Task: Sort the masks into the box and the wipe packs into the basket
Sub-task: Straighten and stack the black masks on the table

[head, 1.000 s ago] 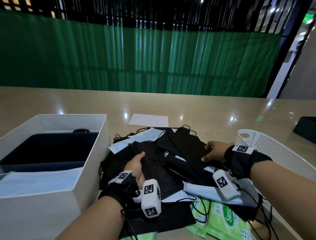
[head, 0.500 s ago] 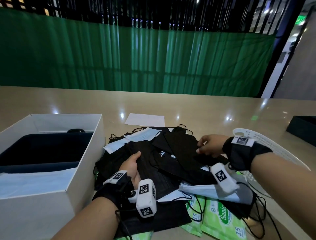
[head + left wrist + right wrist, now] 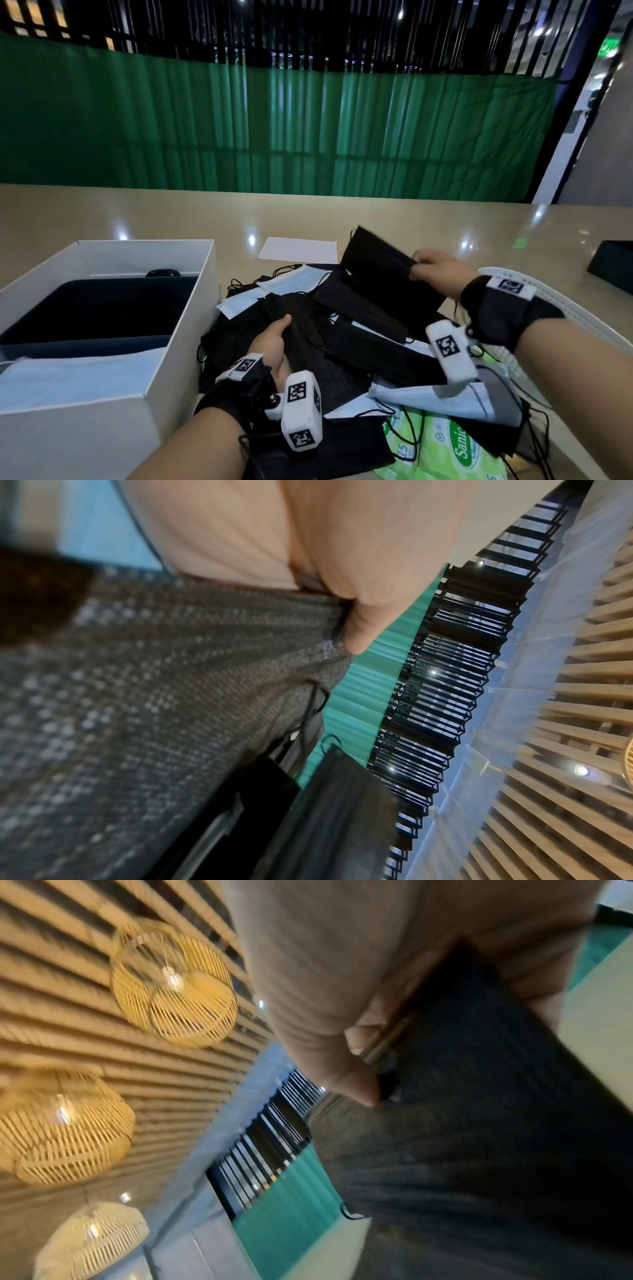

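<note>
Behind the pale, glossy counter (image 3: 102, 212) hangs a green curtain, and on the counter sits a loose heap of masks (image 3: 342, 329) between a white box (image 3: 147, 342) on the left and a white perforated basket (image 3: 561, 308) on the right. From where I stand, the mask-sorting step looks to be in hand: the right hand (image 3: 436, 272) pinches one black mask (image 3: 380, 270) by its edge, fingers curled tight on it, and holds it tilted up clear of the heap. The left hand (image 3: 270, 346) lies on the black masks nearer the box, thumb over the fabric and fingers tucked under a layer, so it seems to grip a mask too, though how many I cannot tell. Next, I would judge, the lifted mask needs carrying leftward across the heap and dropping into the box, with care that its ear loops do not drag neighbours along. By my count: one box, holding at least one pale blue mask (image 3: 75, 377); one basket; two or three green wipe packs (image 3: 442, 442) showing at the near edge under the masks; and at least ten masks, black and pale ones overlapping too much for an exact count.
</note>
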Tool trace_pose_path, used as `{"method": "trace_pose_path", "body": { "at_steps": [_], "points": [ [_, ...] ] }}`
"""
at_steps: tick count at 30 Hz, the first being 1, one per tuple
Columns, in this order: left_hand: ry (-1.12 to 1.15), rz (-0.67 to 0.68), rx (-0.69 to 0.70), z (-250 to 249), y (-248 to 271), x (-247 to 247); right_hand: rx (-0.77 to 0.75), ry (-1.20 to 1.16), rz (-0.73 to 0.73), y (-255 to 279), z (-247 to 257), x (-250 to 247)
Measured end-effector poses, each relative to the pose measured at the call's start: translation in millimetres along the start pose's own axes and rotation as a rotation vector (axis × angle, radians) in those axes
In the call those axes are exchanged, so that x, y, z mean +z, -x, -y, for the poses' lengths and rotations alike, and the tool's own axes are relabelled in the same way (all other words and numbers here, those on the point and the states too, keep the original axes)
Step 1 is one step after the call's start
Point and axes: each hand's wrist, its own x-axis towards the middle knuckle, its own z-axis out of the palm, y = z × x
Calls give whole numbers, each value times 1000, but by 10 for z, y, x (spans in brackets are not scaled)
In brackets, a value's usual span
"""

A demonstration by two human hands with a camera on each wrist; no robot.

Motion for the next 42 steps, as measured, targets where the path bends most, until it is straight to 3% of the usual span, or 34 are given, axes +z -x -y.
{"method": "trace_pose_path", "body": {
  "at_steps": [4, 7, 9, 16, 21, 26, 29, 31, 36, 38, 40, 42],
  "points": [
    [11, -5, -3, 13, -19, -9, -20, -377, -144, -23, 175, -293],
    [20, 1, -9, 15, -7, 5, -9, -471, -142, -37, 276, -356],
    [30, 1, -15, 16, 1, 9, 9, -386, -86, -60, 282, -273],
    [61, -3, -31, -11, 42, 21, 76, 241, 180, -234, -31, 406],
    [53, -29, -13, -7, 10, 7, 82, 303, 170, -256, -146, 613],
    [68, 0, -31, -8, 13, 19, 38, 258, 74, -265, -100, 510],
    [53, 0, -13, 5, -26, -11, 25, 261, 91, -205, -8, 323],
    [35, -7, 3, 19, -65, -34, 8, 169, 68, -148, 57, 128],
    [30, 1, -3, 40, -102, -53, 58, -493, -32, 91, 89, -244],
    [26, 6, -11, 39, -100, -57, 115, -552, -4, 193, 55, -213],
    [23, 4, -13, 35, -105, -61, 134, -348, 54, 284, -14, -113],
    [30, -2, -17, 26, -82, -48, 131, -2, 245, 381, -90, 33]
  ]
}}
